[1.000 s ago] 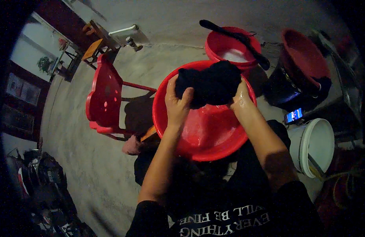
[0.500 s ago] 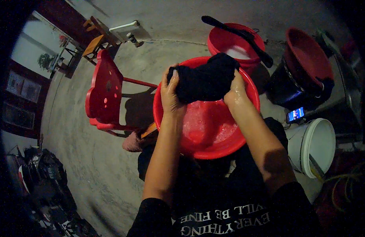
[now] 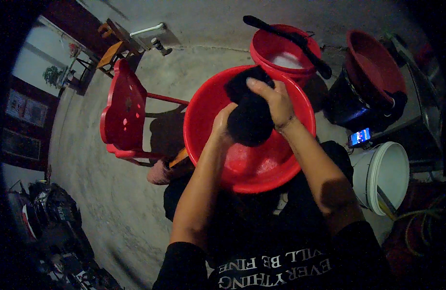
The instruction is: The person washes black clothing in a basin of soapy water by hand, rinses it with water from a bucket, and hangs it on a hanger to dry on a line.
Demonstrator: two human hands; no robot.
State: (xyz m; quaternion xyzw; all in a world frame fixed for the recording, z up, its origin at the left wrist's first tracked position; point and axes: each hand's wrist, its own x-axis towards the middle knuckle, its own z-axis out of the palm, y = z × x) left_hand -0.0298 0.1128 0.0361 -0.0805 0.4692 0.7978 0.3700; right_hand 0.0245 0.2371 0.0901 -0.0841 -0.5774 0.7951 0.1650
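Note:
A dark, bunched-up cloth (image 3: 252,116) is held over a red plastic basin (image 3: 200,150) in front of me. My left hand (image 3: 224,123) grips its lower left side, with most of the fingers hidden behind the fabric. Higher up, my right hand (image 3: 277,102) is closed round the right side of the cloth, its thumb lying across the front. Both hands are above the basin's inside. The basin's bottom looks wet and shiny. What kind of garment or cloth it is cannot be made out.
A red plastic chair (image 3: 124,108) stands at the left. Behind the basin is a red bucket (image 3: 266,60) with a long dark strip (image 3: 290,37) across it. At right are a dark red basin (image 3: 373,67) on a black bucket, a lit phone (image 3: 360,137) and a white bucket (image 3: 392,179).
The cloth has turned from stretched sideways between my hands to a compact, upright bunch. My right hand has moved left and its thumb has come over the front; my left hand has lowered.

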